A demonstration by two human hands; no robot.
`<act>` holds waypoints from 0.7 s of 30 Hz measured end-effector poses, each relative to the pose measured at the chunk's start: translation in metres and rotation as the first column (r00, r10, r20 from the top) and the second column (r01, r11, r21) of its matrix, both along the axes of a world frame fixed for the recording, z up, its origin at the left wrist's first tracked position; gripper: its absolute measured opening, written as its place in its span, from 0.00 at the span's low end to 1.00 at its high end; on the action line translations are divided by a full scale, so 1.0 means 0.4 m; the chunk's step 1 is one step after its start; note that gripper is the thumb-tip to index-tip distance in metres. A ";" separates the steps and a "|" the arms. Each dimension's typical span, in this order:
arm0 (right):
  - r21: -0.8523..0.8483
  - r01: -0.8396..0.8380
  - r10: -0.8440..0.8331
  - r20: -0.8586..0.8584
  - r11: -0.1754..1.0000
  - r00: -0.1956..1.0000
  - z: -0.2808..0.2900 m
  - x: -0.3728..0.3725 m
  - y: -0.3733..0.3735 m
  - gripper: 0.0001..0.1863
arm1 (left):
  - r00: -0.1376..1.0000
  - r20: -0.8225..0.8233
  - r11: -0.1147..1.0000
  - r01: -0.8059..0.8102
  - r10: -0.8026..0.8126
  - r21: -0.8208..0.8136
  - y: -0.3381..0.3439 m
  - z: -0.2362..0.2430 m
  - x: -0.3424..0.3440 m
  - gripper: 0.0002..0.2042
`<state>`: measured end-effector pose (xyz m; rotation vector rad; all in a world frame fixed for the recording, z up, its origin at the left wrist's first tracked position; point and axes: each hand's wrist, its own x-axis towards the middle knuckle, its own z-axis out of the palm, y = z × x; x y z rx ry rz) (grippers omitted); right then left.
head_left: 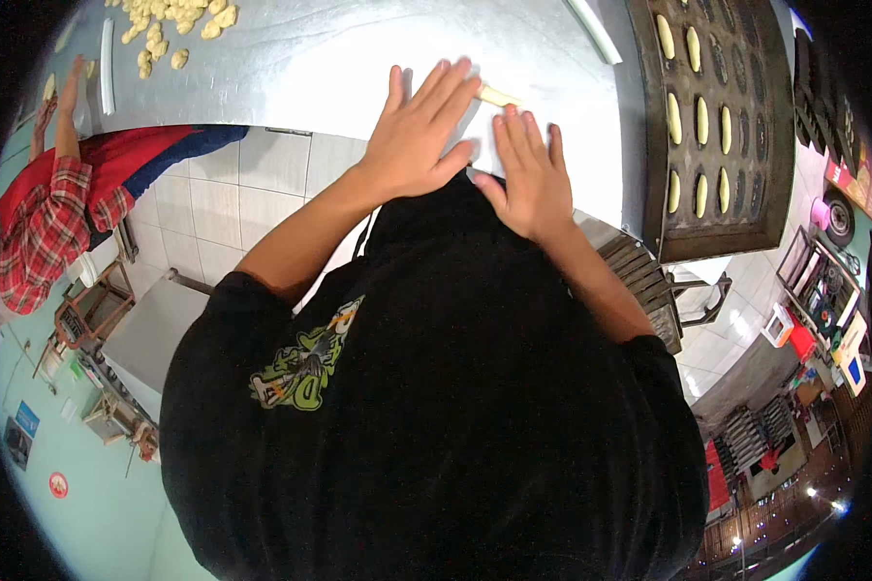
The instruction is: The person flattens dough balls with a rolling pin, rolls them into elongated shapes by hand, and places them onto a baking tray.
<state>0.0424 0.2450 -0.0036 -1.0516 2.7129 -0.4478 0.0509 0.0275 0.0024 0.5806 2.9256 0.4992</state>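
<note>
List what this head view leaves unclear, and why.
Head view:
Dough strip, left end: apparently hidden by the left hand.
Dough pieces: pile cut off by the upper edge.
Tray: far end cut off by the same edge.
Co-worker's hands: too small to tell their grip.

From where I stand, the left hand (421, 136) covers one end of the pale dough strip (494, 95), its fingertips slightly blurred, and I can't tell how firmly those fingers or the right hand (533, 184) press on it. The heap of dough pieces (179, 14) and the dark grooved tray (727, 238) both run out of sight past the upper edge, so their far ends are lost to me. Over at the left rim, whatever the co-worker (48, 228) handles is too small to name, as is much of the dim clutter (775, 436) at lower right.
</note>
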 end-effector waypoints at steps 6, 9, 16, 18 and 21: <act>-0.154 -0.132 0.150 0.107 0.979 0.983 0.052 0.038 0.092 0.33 | 0.864 -0.202 0.887 -0.449 0.461 0.107 0.172 -0.049 -0.171 0.42; -0.415 0.050 0.221 0.579 0.909 0.785 0.104 0.039 0.191 0.20 | 0.946 -0.004 0.944 -0.323 0.324 -0.070 0.211 -0.038 0.002 0.47; -0.501 0.127 0.208 0.559 0.856 0.803 0.123 0.006 0.227 0.18 | 0.868 -0.196 0.889 -0.453 0.456 0.062 0.145 -0.089 -0.263 0.45; -0.469 0.163 0.115 0.509 0.868 0.853 0.109 -0.038 0.183 0.17 | 0.714 -0.232 0.751 -0.622 0.660 0.221 0.088 -0.085 -0.375 0.35; -0.460 0.016 0.079 0.186 0.888 0.979 0.072 -0.141 0.110 0.15 | 0.675 -0.098 0.645 -0.638 0.731 0.421 0.029 0.028 -0.415 0.34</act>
